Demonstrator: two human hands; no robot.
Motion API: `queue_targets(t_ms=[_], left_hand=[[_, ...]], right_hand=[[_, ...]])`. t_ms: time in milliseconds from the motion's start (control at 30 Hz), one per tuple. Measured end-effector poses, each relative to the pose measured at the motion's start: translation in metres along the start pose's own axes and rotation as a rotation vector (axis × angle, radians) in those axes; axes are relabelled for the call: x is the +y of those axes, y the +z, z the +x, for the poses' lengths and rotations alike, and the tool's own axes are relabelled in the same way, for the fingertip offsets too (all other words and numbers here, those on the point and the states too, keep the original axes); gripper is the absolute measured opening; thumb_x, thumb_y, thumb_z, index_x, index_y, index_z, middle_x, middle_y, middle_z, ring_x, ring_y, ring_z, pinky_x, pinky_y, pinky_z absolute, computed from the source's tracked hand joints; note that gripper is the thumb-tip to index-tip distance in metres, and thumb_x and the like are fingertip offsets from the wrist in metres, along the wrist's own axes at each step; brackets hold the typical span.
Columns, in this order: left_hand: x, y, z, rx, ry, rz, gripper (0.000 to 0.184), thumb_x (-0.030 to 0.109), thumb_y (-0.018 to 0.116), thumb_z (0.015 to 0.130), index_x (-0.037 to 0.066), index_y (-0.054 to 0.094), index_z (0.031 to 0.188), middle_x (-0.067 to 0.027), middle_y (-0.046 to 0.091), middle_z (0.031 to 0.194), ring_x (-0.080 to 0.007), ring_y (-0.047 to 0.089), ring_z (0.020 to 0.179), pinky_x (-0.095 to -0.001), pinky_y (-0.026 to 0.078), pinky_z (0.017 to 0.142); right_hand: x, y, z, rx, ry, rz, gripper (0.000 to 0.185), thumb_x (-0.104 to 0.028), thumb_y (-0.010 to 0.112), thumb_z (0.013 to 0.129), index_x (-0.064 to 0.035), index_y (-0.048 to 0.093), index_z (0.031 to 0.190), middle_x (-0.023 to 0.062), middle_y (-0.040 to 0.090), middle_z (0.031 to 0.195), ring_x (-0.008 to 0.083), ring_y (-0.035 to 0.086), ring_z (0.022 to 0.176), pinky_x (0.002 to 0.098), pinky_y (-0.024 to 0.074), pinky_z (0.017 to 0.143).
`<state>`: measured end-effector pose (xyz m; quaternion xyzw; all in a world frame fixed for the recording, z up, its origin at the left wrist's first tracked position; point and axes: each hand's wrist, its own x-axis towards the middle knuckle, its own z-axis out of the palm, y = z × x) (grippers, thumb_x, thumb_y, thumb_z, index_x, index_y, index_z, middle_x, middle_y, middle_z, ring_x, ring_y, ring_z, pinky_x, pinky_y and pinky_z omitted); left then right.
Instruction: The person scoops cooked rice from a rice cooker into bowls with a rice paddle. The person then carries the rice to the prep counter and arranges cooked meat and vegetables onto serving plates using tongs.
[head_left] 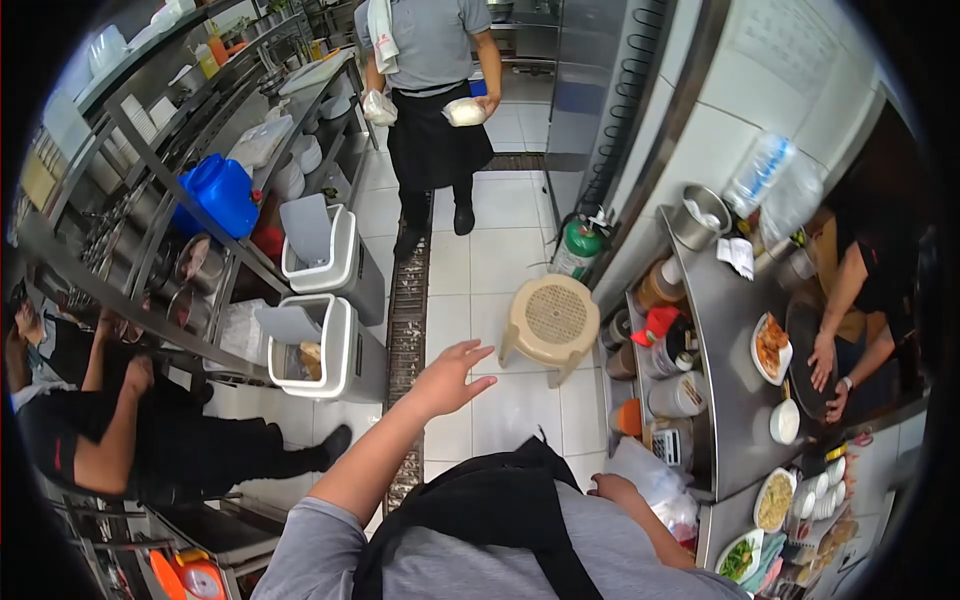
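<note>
My left hand (450,378) is stretched forward over the tiled floor with its fingers spread, and it holds nothing. Nearest to it stands a beige plastic stool (552,320) with a round woven-pattern seat. My right hand (615,490) hangs low at my side, by a clear plastic bag (648,478) below the steel counter. Its fingers are mostly hidden, so whether it touches the bag I cannot tell.
A co-worker (430,110) stands ahead holding two white packages. Two grey-white bins (330,345) and a steel shelf line the left, beside another person (170,430). On the right, a steel counter (735,300) bears dishes; someone's hands rest on a dark tray. A floor drain (408,330) runs ahead.
</note>
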<state>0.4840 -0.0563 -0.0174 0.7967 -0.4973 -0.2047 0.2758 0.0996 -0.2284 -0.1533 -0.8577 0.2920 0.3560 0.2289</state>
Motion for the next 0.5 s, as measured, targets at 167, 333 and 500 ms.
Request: queue_targets(t_ms=[167,333,500], left_hand=[[-0.115,-0.068,0.070,0.155,-0.161,0.204,0.056,0.035,0.064,0.090,0.014,0.049,0.139,-0.0195,0.045,0.143,-0.0387,0.046,0.128,-0.0438,0.039,0.107],[-0.235,-0.099,0.069,-0.078,-0.690,0.373,0.070,0.048,0.063,0.087,0.018,0.039,0.146,-0.0190,0.035,0.151,-0.0371,0.043,0.133,-0.0472,0.037,0.108],[-0.321,-0.128,0.069,-0.281,-0.824,0.230,0.090,0.059,0.063,0.084,0.020,0.023,0.154,-0.0207,0.024,0.156,-0.0412,0.037,0.137,-0.0452,0.028,0.115]], right_hand=[[-0.049,-0.109,0.109,-0.081,-0.007,-0.053,0.046,-0.034,0.057,0.093,-0.0113,0.052,0.133,0.0189,0.065,0.114,0.0347,0.062,0.107,0.0451,0.0510,0.089],[-0.123,-0.250,0.275,0.034,-0.171,-0.152,0.059,-0.020,0.048,0.094,-0.0147,0.029,0.149,0.0241,0.066,0.108,0.0400,0.064,0.099,0.0498,0.0497,0.085],[-0.256,-0.446,0.368,0.185,-0.370,-0.151,0.075,-0.025,0.050,0.094,-0.0245,0.006,0.155,0.0228,0.059,0.123,0.0376,0.064,0.104,0.0479,0.0498,0.089]])
